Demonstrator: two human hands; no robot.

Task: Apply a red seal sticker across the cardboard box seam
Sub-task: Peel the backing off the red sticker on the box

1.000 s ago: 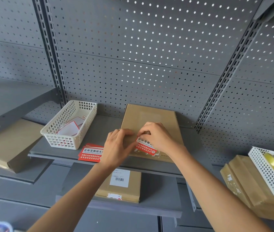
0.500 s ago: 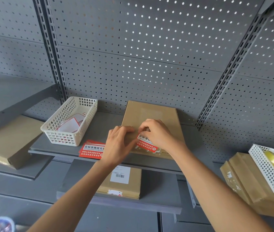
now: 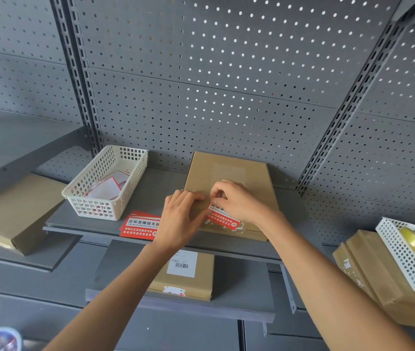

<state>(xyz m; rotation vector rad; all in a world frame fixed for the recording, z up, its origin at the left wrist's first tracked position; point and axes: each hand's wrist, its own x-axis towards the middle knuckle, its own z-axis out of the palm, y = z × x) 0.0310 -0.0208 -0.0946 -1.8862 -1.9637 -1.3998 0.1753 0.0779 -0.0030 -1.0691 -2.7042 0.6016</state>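
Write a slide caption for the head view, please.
Both hands press a red sticker onto a box on a shelf.

Head view, close, facing shelf (image 3: 150,198)

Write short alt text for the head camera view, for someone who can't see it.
Both hands, left hand and right hand, press a red seal sticker onto a flat cardboard box on a grey shelf; spare stickers lie beside it.

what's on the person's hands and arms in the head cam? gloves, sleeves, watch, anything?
Nothing worn. The left hand and right hand are bare: no gloves, and no rings or watch visible. Both forearms are uncovered down to the bottom frame edge, with no sleeve, strap or marking in view. Nails look short and unpainted.
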